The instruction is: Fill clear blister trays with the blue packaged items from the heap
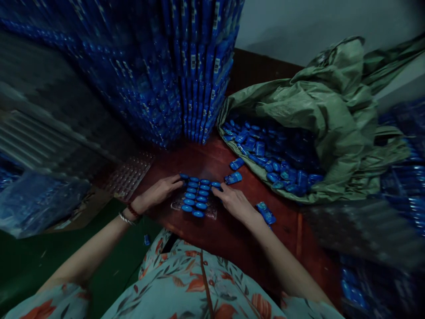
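Observation:
Two columns of small blue packs (190, 196) stand side by side in a clear plastic tray (210, 213) on the red-brown table. At the top left of these columns, my left hand (162, 188) has its fingers closed on a blue pack (183, 176). On the opposite side, my right hand (233, 200) pinches another blue pack (215, 184) near the top right of the columns. Loose blue packs (233, 178) lie just beyond and beside my right hand.
An open green sack (335, 99) full of blue packs lies at the right. Tall stacks of packed blue trays (199, 57) rise at the back. Empty clear trays (131, 175) lie at the left, and grey ribbed trays (365, 226) at the right.

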`<state>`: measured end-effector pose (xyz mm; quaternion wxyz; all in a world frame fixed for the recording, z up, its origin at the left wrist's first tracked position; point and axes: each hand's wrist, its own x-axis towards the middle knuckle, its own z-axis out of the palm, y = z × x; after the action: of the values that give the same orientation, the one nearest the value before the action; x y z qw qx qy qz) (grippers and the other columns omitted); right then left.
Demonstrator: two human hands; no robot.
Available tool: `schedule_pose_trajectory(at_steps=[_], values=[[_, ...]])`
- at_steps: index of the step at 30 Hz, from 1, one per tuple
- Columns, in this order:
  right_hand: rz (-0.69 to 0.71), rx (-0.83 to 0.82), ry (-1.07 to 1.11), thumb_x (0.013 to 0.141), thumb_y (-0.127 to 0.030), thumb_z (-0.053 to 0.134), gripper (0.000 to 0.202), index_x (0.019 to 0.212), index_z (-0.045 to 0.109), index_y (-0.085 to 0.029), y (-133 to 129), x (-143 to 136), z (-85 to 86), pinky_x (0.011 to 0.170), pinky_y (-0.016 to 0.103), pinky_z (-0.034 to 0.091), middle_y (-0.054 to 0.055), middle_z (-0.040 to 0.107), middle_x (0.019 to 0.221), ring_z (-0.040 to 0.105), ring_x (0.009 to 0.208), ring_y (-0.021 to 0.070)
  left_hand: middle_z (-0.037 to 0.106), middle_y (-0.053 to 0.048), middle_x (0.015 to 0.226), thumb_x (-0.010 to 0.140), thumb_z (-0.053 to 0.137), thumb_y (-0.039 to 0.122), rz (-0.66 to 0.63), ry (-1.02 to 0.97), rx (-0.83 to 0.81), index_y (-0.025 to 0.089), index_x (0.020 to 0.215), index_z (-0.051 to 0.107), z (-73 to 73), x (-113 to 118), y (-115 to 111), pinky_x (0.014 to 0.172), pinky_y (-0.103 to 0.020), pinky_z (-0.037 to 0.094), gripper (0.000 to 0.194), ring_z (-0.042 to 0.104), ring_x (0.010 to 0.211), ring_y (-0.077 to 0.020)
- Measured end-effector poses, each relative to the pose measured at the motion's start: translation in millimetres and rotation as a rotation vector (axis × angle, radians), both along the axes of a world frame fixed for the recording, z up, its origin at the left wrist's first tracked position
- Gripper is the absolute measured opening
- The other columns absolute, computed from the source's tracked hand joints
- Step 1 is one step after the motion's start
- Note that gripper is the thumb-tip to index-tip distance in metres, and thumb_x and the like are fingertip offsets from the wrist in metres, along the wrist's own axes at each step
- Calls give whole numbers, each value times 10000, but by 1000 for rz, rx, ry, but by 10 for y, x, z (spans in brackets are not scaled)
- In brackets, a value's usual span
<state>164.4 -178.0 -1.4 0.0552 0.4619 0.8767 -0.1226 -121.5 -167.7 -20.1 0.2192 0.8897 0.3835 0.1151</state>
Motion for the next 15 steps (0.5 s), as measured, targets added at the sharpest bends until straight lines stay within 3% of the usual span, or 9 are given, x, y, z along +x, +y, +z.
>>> schedule_pose_trajectory(at_steps=[3,7,10,12,15], values=[[-16,58,-12,888,-75,366,446,1262,535,-248,-46,-61,-26,710,268,455,101,606,1053,616,859,189,548,-97,1125,879,354,62,-1,-3,30,160,1093,542,-41,-6,63,815,-283,485,301,574,924,-159],[-71,122,127,923,-181,395,389,1273,538,-272,-131,-1,-127,716,268,473,87,624,1049,624,857,186,564,-114,1119,888,390,101,62,46,199,174,1178,550,-121,-52,22,847,-356,472,339,546,975,-205],[-263,176,370,933,-208,364,389,1273,532,-295,-91,191,-245,756,278,485,58,627,1061,620,890,175,545,-130,1148,882,420,125,203,50,339,212,1239,535,-105,-5,-116,849,-418,455,385,526,1001,-245],[-438,241,499,927,-198,344,388,1245,553,-271,28,349,-329,818,310,480,62,619,1051,601,940,185,536,-137,1147,877,425,121,271,-64,418,194,1244,528,-59,173,-259,829,-393,462,389,520,1005,-242],[-487,215,496,891,-238,424,369,1236,554,-247,293,541,-442,877,369,460,84,565,1090,552,1019,220,582,-111,1049,868,380,65,153,-218,450,148,1217,525,7,733,-500,792,-304,478,388,539,940,-187]])
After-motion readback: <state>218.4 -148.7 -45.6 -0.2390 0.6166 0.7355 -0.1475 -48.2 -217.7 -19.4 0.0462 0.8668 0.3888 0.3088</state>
